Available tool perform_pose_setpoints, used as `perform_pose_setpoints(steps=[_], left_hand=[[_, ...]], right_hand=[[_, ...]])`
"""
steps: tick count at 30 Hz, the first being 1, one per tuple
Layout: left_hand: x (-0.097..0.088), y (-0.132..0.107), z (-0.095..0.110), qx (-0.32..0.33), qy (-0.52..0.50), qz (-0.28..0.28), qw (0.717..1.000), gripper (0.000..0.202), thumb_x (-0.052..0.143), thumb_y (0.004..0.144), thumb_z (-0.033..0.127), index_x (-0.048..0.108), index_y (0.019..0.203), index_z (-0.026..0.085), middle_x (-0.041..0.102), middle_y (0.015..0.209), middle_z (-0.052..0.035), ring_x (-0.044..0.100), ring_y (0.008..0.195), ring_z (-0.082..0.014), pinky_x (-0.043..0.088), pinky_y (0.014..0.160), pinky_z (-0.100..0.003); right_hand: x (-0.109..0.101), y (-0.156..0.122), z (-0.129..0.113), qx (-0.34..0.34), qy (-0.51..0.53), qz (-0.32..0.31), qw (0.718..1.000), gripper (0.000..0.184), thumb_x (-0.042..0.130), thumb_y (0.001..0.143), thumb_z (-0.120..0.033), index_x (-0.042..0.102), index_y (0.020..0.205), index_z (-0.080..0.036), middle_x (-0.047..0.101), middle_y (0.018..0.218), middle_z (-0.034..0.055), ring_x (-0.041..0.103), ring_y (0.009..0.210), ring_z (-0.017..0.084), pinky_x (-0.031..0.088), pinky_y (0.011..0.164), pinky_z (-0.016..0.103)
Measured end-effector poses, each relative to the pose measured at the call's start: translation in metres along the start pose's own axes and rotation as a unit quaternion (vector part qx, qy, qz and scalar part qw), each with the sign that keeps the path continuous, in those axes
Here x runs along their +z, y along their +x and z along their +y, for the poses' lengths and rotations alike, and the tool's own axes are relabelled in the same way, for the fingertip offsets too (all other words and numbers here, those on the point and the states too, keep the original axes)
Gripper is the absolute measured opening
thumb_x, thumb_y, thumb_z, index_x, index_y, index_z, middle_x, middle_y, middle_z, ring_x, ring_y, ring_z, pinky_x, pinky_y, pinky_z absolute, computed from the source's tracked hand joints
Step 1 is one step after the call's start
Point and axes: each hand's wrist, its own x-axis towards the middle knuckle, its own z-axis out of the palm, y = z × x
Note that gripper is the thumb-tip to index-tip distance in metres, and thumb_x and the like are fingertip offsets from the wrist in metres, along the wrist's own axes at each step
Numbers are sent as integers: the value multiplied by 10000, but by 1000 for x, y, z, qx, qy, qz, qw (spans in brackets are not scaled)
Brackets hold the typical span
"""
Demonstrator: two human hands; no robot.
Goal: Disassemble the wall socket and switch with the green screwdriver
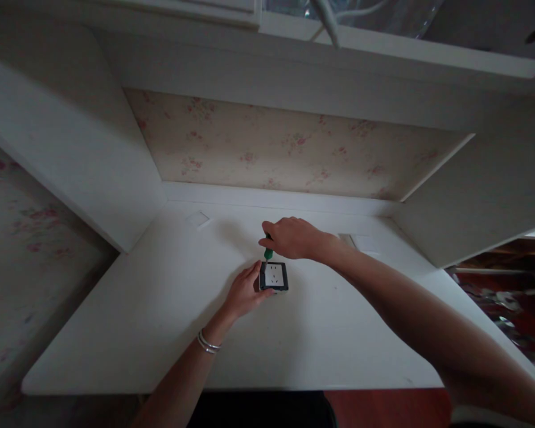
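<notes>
We work at a white bench [160,315], which is the largest thing before us. Above its back there is a white shelf [396,52], and between two pale side panels we see a wall with flowered paper [271,148]. A strip of red floor [383,407] shows under the near edge of the bench.

Our two hands are next in size. Our right hand [292,238] comes from the right side and is above the bench, with the fingers curled firmly around a handle. Our left hand [243,292] is lower, and its fingers pinch a small socket by the edges: the thumb lies along the near side, the other fingers are at the left side.

Near the back of the bench, beyond our right forearm, lies a flat white piece [364,244]. The socket [274,276] is in the middle part of the bench, between our left fingers and under our right hand; it has a white face with slots, inside a dark frame. A thin white square [199,220] lies at the back left, well apart from it.

Smaller is the green screwdriver [268,254], which our right hand holds almost upright, its shaft pointing down to the left part of the socket. We cannot tell exactly what the tip touches. On our left wrist are thin silver bracelets [208,345].
</notes>
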Motion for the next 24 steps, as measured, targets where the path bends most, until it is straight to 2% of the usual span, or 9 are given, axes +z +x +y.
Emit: perform_pose_setpoints(steps=[3, 5, 8, 10, 12, 15, 18, 22, 24], left_hand=[[0, 0, 1, 0, -1, 3, 1000, 836, 737, 763, 468, 384, 1467, 187, 491, 1454, -149, 478, 1317, -322, 369, 1113, -477], [0, 1, 1, 0, 0, 4, 1000, 837, 739, 757, 473, 390, 1463, 188, 511, 1435, -149, 495, 1300, -330, 379, 1104, -483], [0, 1, 3, -3, 4, 2, 1000, 841, 737, 759, 477, 382, 1466, 192, 511, 1435, -150, 504, 1288, -338, 383, 1095, -494], [-1, 1, 4, -3, 4, 3, 1000, 841, 737, 763, 469, 375, 1469, 190, 494, 1451, -151, 485, 1305, -338, 375, 1099, -497], [-2, 1, 4, 0, 2, 2, 1000, 836, 739, 765, 457, 373, 1469, 194, 478, 1466, -147, 466, 1323, -332, 365, 1106, -496], [-2, 0, 3, 2, -2, -2, 1000, 836, 738, 767, 458, 368, 1471, 198, 473, 1470, -148, 462, 1330, -324, 359, 1112, -491], [-2, 0, 3, -2, 0, -5, 1000, 839, 730, 774, 468, 363, 1474, 188, 465, 1474, -156, 454, 1337, -322, 353, 1117, -486], [-3, 0, 5, -5, 4, -11, 1000, 827, 722, 780, 466, 367, 1471, 183, 458, 1478, -161, 441, 1346, -326, 343, 1119, -492], [-3, 1, 5, -2, 7, -10, 1000, 826, 720, 781, 467, 366, 1471, 185, 456, 1480, -158, 441, 1345, -327, 342, 1118, -494]], right_hand=[[-6, -6, 6, -89, 29, -25, 995, 242, 495, 946, -336, 592, 1120, -199, 694, 1079, 122, 659, 899, 255, 439, 697, 308], [-7, -9, 7, -110, 31, -26, 993, 241, 525, 926, -357, 589, 1116, -222, 686, 1113, 103, 656, 902, 248, 433, 684, 298], [0, -8, 4, -27, -6, 5, 1000, 466, 465, 924, -594, 581, 1143, -199, 703, 1014, 148, 665, 887, 312, 447, 690, 355], [4, -5, 1, 24, -34, 30, 999, 543, 381, 944, -638, 582, 1141, -173, 704, 961, 179, 667, 889, 341, 450, 703, 389], [6, -3, 2, 19, -35, 31, 999, 446, 373, 982, -543, 573, 1148, -181, 706, 967, 171, 669, 890, 327, 444, 699, 376], [2, -5, 6, -52, 6, -6, 999, 281, 445, 965, -388, 550, 1171, -228, 710, 1013, 116, 668, 861, 275, 425, 655, 323], [-3, -10, 8, -93, 21, -28, 995, 252, 474, 931, -315, 567, 1159, -261, 693, 1097, 85, 666, 874, 256, 422, 640, 308], [2, -8, 2, -16, -20, 13, 1000, 416, 412, 963, -540, 612, 1116, -209, 702, 1006, 145, 667, 895, 317, 450, 683, 364], [6, -4, 1, 4, -27, 27, 999, 484, 369, 980, -568, 622, 1082, -169, 700, 960, 172, 666, 893, 322, 452, 702, 376]])
